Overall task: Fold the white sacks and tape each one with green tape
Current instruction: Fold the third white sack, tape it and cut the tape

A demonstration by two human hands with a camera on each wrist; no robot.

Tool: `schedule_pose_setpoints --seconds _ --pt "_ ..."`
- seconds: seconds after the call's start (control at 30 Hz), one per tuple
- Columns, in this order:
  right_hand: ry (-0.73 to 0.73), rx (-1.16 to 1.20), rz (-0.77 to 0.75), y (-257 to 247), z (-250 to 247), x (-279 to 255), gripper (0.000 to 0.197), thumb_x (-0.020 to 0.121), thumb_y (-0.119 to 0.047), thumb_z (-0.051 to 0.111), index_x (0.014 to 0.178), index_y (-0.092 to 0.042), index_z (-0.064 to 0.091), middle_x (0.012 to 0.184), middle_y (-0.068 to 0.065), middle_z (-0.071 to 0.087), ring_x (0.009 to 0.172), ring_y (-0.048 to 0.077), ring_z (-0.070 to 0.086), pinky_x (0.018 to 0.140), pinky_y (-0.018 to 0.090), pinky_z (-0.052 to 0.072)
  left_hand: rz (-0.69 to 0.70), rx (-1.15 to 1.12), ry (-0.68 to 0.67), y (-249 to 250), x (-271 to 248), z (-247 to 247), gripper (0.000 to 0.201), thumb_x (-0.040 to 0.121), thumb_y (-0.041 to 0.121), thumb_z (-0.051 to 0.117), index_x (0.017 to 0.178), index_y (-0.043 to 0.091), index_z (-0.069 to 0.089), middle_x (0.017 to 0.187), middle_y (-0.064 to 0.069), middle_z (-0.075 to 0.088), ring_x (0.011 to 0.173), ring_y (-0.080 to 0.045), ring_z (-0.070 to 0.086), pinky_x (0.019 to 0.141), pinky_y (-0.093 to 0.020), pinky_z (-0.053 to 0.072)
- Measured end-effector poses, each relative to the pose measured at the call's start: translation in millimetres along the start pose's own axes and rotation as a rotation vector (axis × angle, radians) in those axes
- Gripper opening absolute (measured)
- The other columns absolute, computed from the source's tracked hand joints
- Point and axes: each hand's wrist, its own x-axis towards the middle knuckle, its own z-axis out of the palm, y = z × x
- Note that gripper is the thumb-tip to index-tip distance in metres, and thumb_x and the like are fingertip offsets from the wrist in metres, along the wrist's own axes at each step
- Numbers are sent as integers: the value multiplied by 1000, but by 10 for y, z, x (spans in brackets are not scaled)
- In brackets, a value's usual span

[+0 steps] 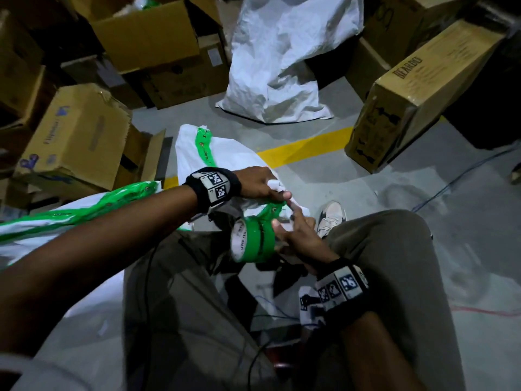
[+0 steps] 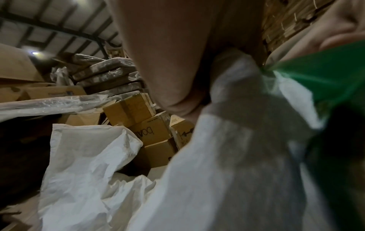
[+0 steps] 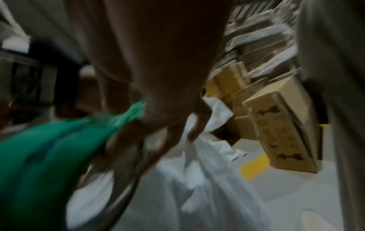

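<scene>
Your left hand [image 1: 258,183] is pinching the bunched white sack [image 1: 277,203] over your lap, arm reaching across. Your right hand [image 1: 296,235] is gripping the green tape roll [image 1: 252,239] just below, its strip stretching onto the sack. A cardboard box [image 1: 417,91] beyond is reading "BEARDO".

Crumpled white woven sack [image 1: 255,206], bunched, held above lap. Green adhesive tape roll [image 1: 252,239] touching it, strip [image 1: 272,211] stuck on the bunch.

dim warehouse light | wrist views motion-blurred | head view edges distorted
</scene>
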Motion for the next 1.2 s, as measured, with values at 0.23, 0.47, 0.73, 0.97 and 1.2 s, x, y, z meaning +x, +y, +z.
schedule_pose_setpoints --seconds 0.23,0.47,0.73,0.97,1.2 --pt "607 -284 -309 -1 191 110 33 81 -3 76 112 -7 67 120 20 42 99 29 54 87 10 32 84 48 85 158 -168 159 58 72 75 55 81 18 57 88 -5 59 88 -27 56 72 -33 39" --pt "752 -25 -315 -273 74 426 38 76 -42 83 74 -14 57 74 5 62 74 23 58 69 34 44 -243 -384 697 -149 -675 652 77 48 85 72 91 23 57 98 3 57 100 -18 50 89 -36 45" --pt "531 -486 -219 -520 -457 479 57 60 -72 77 77 -18 66 72 0 69 77 28 66 66 43 57 -93 -570 774 -192 -486 1081 58 67 67 67 96 17 74 91 -6 69 91 -25 64 74 -30 48" --pt "162 -765 -562 -831 -673 586 42 74 -33 88 108 -20 67 101 -2 72 95 19 67 73 22 40 -125 -360 698 -186 -549 846 56 68 63 64 111 29 72 108 -9 54 107 -23 54 93 -27 45" --pt "472 -716 -608 -712 -767 520 32 75 -27 86 102 -15 74 98 9 75 94 34 69 79 41 54 -211 -118 854 34 -455 798 51 73 54 73 120 35 68 112 -8 54 113 -23 50 94 -30 46"
